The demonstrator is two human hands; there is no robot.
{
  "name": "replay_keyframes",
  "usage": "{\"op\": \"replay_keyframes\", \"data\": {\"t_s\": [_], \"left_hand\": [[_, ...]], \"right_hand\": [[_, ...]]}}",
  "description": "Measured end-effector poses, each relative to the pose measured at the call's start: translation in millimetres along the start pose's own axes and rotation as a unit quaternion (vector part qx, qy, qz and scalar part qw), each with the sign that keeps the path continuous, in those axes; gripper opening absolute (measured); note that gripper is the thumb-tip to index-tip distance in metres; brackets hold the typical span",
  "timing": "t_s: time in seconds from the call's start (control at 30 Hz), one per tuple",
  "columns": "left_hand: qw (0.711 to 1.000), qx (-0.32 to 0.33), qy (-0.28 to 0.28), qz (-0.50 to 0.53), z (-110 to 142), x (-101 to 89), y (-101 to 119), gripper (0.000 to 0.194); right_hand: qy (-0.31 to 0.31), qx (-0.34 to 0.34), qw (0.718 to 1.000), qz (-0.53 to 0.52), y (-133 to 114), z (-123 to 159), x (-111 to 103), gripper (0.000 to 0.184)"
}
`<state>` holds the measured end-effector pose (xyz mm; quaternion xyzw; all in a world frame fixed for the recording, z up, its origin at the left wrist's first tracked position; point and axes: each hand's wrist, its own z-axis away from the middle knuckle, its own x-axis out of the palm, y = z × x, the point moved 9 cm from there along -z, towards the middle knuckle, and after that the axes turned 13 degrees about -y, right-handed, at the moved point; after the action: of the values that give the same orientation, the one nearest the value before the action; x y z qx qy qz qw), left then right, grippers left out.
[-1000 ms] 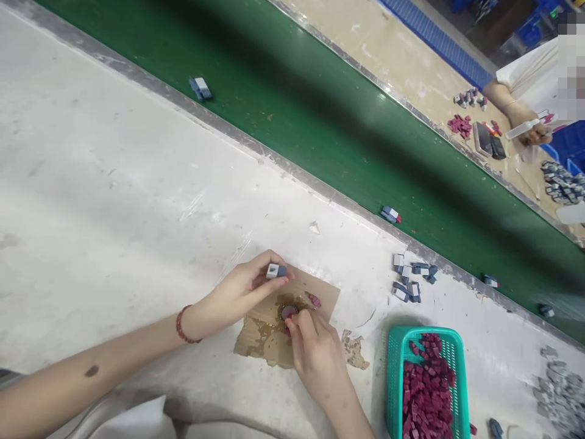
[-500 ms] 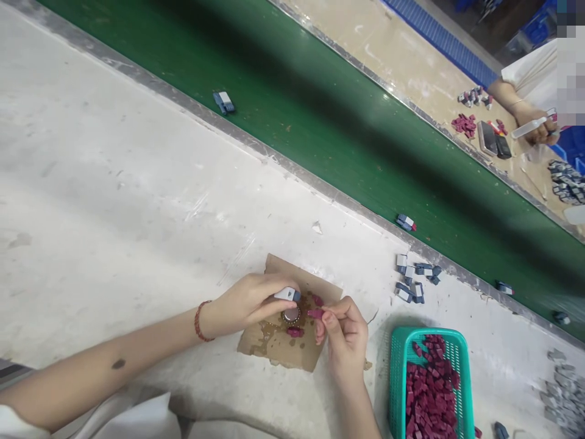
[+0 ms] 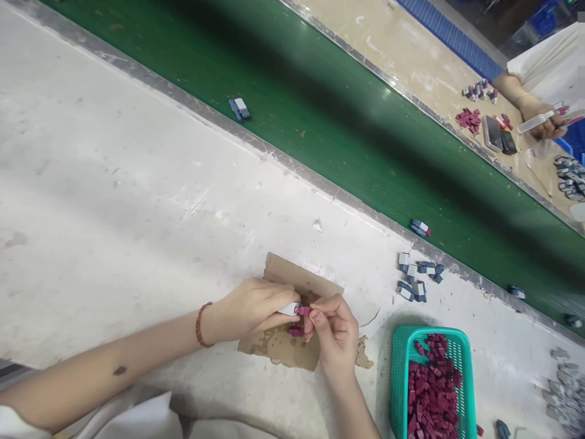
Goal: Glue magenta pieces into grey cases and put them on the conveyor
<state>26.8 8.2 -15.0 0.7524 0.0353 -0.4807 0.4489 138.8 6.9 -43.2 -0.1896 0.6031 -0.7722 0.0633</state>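
Between thumb and fingers, my left hand (image 3: 256,308) pinches a small grey-and-blue plastic part (image 3: 289,309). My right hand (image 3: 336,332) grips a small maroon plastic piece (image 3: 303,311) by its right end. The maroon piece's left end meets the right end of the grey-and-blue part; whether it is inserted I cannot tell. Both hands are over a stained sheet of brown cardboard (image 3: 292,353). Another maroon piece (image 3: 295,331) lies on the cardboard just below the held parts. The round, bead-edged cap on the cardboard is hidden now.
A green basket (image 3: 397,372) of maroon pieces stands at right. Several blue-and-white parts (image 3: 406,291) lie above it, and grey pieces (image 3: 564,390) farther right. Beyond the white table (image 3: 137,201) runs a green conveyor belt (image 3: 320,128) carrying parts. Across it, a co-worker's hand (image 3: 542,122) holds a white tube.
My right hand has moved left, bringing the maroon piece against the grey-and-blue part. My left hand has lowered and turned its part slightly. Parts on the belt have shifted right.
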Motion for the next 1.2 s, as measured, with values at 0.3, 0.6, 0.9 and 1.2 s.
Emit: {"op": "replay_keyframes", "data": {"t_s": [0.3,0.6,0.9,1.2], "left_hand": [[0.999,-0.003,-0.036,0.028,-1.7,6.7,0.7,0.05],[0.993,-0.009,-0.082,0.089,-2.7,11.9,11.5,0.041],[0.992,-0.077,-0.081,0.063,-61.5,-19.1,-38.5,0.035],[0.986,-0.121,0.061,-0.096,-169.6,-65.5,-114.5,0.028]], "right_hand": [[0.02,0.02,0.997,0.077,7.4,7.0,-3.2,0.023],[0.002,0.05,0.993,0.11,-11.8,13.4,2.2,0.019],[0.287,0.053,0.833,0.471,-86.3,108.6,-124.9,0.021],[0.277,0.158,0.777,0.543,-47.5,131.6,-193.8,0.026]]}}
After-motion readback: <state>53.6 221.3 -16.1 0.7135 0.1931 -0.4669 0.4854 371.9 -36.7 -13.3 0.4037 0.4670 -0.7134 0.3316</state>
